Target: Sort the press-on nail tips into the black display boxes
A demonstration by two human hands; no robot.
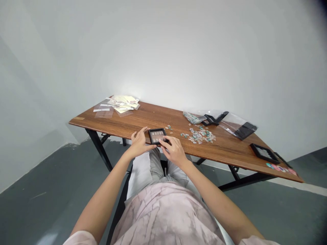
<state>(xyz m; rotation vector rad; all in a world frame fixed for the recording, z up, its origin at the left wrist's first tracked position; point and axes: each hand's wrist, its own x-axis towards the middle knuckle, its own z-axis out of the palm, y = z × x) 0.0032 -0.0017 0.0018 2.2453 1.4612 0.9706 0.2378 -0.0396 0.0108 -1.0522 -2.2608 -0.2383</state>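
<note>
A small black square tray with rows of tiny pale pieces lies at the near edge of the wooden table. My left hand rests against the tray's left side, fingers partly spread, thumb touching its near corner. My right hand is at the tray's near right corner with fingers curled and pinched together; what they hold is too small to make out. A scatter of small teal and white pieces lies just right of the tray.
Clear plastic bags and cards lie at the far left corner. Plastic bags holding black trays and a bag of pieces sit at the back right. Another black tray and coloured pieces lie at the right end.
</note>
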